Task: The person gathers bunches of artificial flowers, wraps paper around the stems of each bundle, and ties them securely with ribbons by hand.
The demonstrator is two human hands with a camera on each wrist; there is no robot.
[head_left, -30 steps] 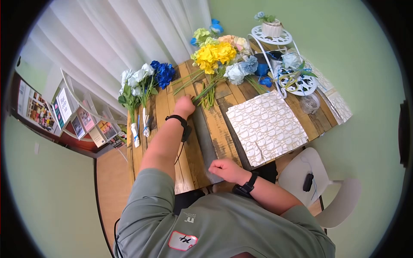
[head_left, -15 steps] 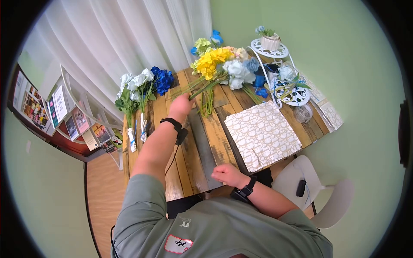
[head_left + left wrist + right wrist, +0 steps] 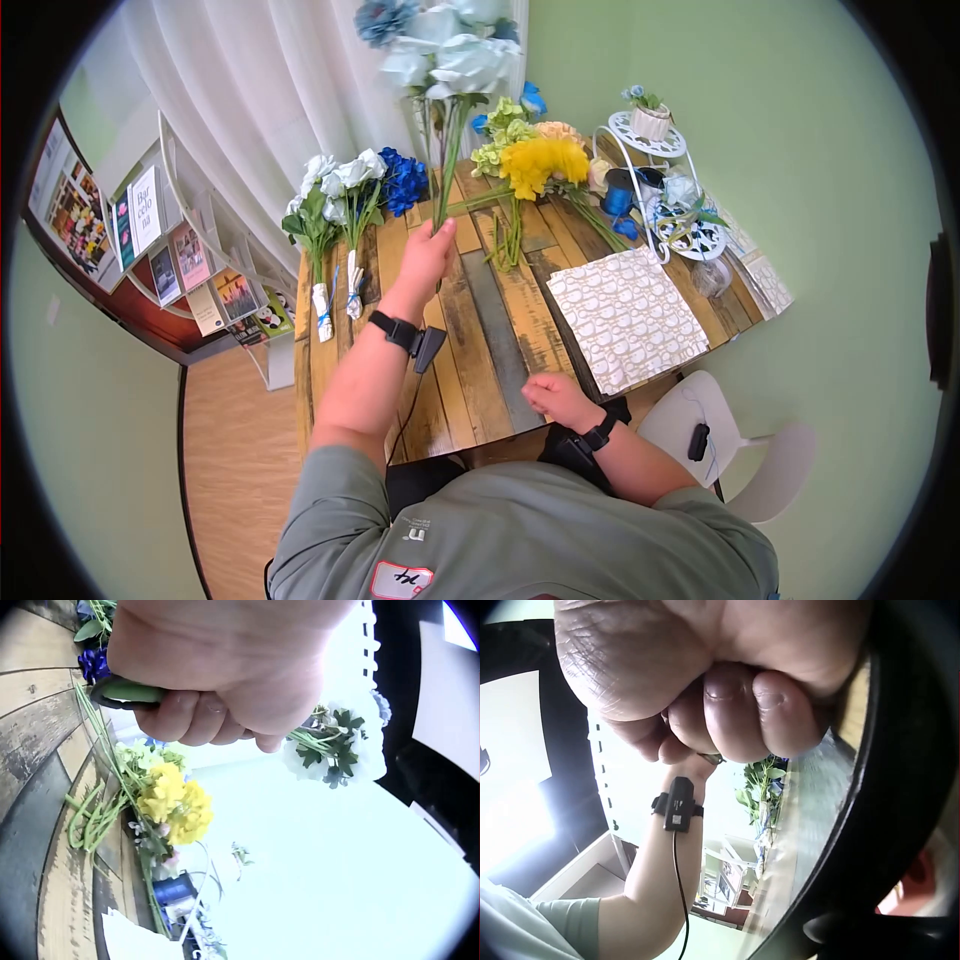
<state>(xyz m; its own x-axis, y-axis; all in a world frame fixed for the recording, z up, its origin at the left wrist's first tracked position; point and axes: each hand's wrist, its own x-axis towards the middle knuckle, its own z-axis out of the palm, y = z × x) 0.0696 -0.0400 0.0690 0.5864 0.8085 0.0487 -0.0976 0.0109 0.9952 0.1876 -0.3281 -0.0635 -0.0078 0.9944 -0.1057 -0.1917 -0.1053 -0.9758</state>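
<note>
My left hand [image 3: 428, 258] grips a bunch of pale blue artificial flowers [image 3: 455, 60] by its green stems, holding it upright above the table. In the left wrist view, the curled fingers [image 3: 202, 720] wrap round the stems, whose cut ends [image 3: 131, 693] stick out on one side, while the blooms [image 3: 349, 754] show beyond the hand. Held low over the table's near edge, my right hand [image 3: 562, 398] has its fingers folded into the palm, with nothing visible in it. Yellow flowers [image 3: 545, 165] lie at the back of the table, beyond loose green stems [image 3: 510, 240].
Two wrapped white-flower bunches [image 3: 352, 172] and dark blue flowers [image 3: 405, 180] lie at the left. Patterned paper [image 3: 630, 320] covers part of the right side. Behind it are blue ribbon spools [image 3: 618, 190] and a white stand [image 3: 655, 140]. A chair [image 3: 690, 420] stands near the right edge.
My left hand has lifted the pale blue bunch off the pile and swung it upright, up and to the left. My right hand has stayed near the table's front edge.
</note>
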